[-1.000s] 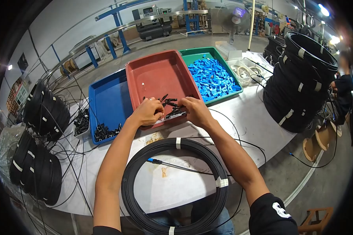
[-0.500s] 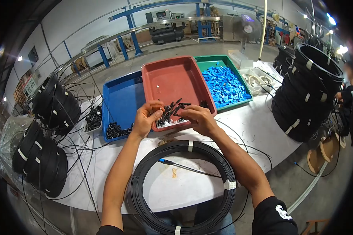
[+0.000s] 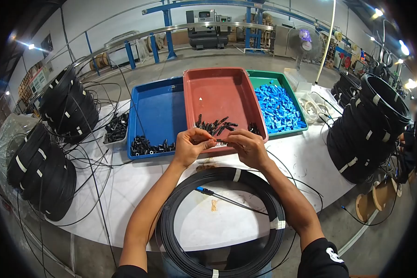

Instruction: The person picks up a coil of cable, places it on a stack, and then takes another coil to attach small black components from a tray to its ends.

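My left hand (image 3: 193,147) and my right hand (image 3: 246,147) are close together over the near edge of the red tray (image 3: 217,88). Thumb and fingers of each are pinched. Between them is a small dark piece (image 3: 221,140), its right end in my right hand's fingers. What my left fingertips pinch is too small to make out. Black connector parts (image 3: 213,126) lie in the tray just beyond my hands. Nearer to me, a black cable coil (image 3: 171,222) with white tape bands lies on the table, and a blue-tipped cable end (image 3: 205,190) rests inside its ring.
A blue tray (image 3: 155,106) holding black parts stands at left, a green tray (image 3: 302,118) of blue connectors at right. Stacked black coils (image 3: 67,109) (image 3: 370,125) flank the table (image 3: 102,204). Loose cables cross its left side. Part of another person (image 3: 405,148) shows at far right.
My right hand has come from the black parts toward my left hand, and a small dark piece is now between them. The whole view has shifted slightly.
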Demonstrator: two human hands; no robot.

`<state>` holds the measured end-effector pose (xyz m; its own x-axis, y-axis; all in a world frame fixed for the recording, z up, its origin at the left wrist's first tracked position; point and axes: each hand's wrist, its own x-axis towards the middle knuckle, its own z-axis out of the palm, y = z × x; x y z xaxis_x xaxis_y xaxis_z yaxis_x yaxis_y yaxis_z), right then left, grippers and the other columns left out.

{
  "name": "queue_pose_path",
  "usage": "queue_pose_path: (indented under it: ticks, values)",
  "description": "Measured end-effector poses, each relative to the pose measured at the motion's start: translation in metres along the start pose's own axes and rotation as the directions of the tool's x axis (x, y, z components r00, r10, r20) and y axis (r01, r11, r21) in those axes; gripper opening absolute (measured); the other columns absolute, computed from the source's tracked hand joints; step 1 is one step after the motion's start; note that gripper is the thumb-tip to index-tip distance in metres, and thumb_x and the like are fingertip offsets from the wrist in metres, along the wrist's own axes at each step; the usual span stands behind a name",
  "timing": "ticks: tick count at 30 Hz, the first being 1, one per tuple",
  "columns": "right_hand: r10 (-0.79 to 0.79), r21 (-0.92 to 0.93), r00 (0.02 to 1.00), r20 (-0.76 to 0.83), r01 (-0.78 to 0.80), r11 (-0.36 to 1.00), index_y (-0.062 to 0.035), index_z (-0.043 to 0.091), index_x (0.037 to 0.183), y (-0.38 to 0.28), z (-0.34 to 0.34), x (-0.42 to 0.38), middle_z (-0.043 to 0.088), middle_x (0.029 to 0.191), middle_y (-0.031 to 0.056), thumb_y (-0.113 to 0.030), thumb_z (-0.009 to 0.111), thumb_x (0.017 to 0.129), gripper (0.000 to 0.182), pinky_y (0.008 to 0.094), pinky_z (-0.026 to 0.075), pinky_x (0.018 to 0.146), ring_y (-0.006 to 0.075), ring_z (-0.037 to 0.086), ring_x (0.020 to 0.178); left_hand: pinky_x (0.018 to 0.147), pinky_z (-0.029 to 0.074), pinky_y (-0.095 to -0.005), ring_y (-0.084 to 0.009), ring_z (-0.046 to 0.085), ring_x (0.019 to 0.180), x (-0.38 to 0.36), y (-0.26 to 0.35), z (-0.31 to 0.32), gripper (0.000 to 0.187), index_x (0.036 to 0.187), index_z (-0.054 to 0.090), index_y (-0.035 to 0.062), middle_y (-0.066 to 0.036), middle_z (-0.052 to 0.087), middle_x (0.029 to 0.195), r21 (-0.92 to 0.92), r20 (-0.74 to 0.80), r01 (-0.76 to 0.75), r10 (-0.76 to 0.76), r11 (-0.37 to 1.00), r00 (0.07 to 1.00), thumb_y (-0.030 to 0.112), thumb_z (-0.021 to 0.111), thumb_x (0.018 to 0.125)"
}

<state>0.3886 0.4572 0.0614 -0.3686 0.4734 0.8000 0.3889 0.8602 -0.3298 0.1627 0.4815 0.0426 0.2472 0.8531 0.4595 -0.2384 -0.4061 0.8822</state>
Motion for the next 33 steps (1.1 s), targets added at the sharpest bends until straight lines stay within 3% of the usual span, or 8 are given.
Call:
queue_pose_path:
  ticks: [5,9,18,26,30,32,33]
  values:
    - [-0.006,0.005,1.000,-0.013,0.006,1.000,-0.0027,0.072,0.099,0.001,0.001,-0.002,0.069,0.096,0.0120,0.007,0.070,0.081,0.020,0.0358,0.057,0.071,0.0288,0.070,0.086,0.075,0.061,-0.0278,-0.0151,0.072,0.081,-0.001,-0.004,0.000,0.016,0.091,0.069,-0.0004,-0.012,0.075,0.089,0.049,0.001,0.007,-0.007,0.999,1.000,-0.005,0.078,0.080]
    - [-0.016,-0.005,1.000,-0.015,0.016,1.000,-0.0026,0.072,0.099,0.001,0.000,-0.002,0.069,0.096,0.0121,0.007,0.069,0.082,0.020,0.0355,0.057,0.071,0.0290,0.070,0.086,0.078,0.060,-0.0282,-0.0154,0.073,0.082,-0.001,-0.005,0.000,0.016,0.091,0.070,-0.0008,-0.012,0.075,0.088,0.064,0.003,0.009,-0.009,0.998,1.000,-0.001,0.081,0.080]
    - [-0.047,-0.029,0.999,0.022,0.048,0.998,-0.0056,0.073,0.100,0.003,-0.001,-0.005,0.069,0.102,0.0126,0.011,0.064,0.076,0.031,0.0393,0.058,0.074,0.0322,0.070,0.088,0.076,0.060,-0.0271,-0.0144,0.072,0.080,-0.005,-0.002,0.004,0.011,0.086,0.072,0.0001,-0.011,0.075,0.085,0.100,-0.012,-0.007,0.009,0.995,1.000,-0.003,0.080,0.080]
    - [-0.113,-0.072,0.992,0.050,0.117,0.991,-0.0026,0.071,0.099,0.005,-0.001,-0.005,0.068,0.099,0.0128,0.011,0.064,0.074,0.030,0.0396,0.057,0.075,0.0322,0.069,0.090,0.072,0.059,-0.0256,-0.0114,0.071,0.077,-0.006,-0.002,0.003,0.011,0.083,0.076,-0.0002,-0.010,0.076,0.084,0.317,-0.028,-0.008,0.017,0.948,0.999,0.001,0.084,0.077]
    - [-0.100,-0.067,0.993,0.058,0.104,0.992,-0.0024,0.071,0.099,0.004,-0.002,-0.004,0.068,0.099,0.0132,0.012,0.063,0.073,0.031,0.0394,0.057,0.075,0.0323,0.069,0.090,0.069,0.059,-0.0255,-0.0119,0.071,0.072,-0.005,0.003,0.007,0.011,0.082,0.076,-0.0008,-0.011,0.076,0.081,0.293,-0.044,-0.051,0.067,0.955,0.997,-0.002,0.084,0.074]
    - [-0.100,-0.075,0.993,0.070,0.105,0.992,-0.0026,0.071,0.099,0.005,-0.002,-0.005,0.068,0.100,0.0135,0.012,0.062,0.072,0.032,0.0393,0.057,0.075,0.0321,0.069,0.091,0.065,0.059,-0.0255,-0.0134,0.072,0.067,-0.006,0.022,0.014,0.011,0.079,0.076,-0.0023,-0.012,0.075,0.076,0.583,0.059,-0.199,0.203,0.788,0.977,-0.007,0.082,0.071]
    - [-0.100,-0.077,0.992,0.071,0.105,0.991,-0.0026,0.071,0.099,0.005,-0.003,-0.005,0.068,0.100,0.0135,0.012,0.062,0.072,0.032,0.0393,0.057,0.075,0.0321,0.069,0.091,0.065,0.059,-0.0255,-0.0134,0.072,0.067,-0.005,0.026,0.015,0.011,0.079,0.076,-0.0023,-0.012,0.075,0.076,0.582,0.059,-0.200,0.204,0.788,0.977,-0.007,0.082,0.071]
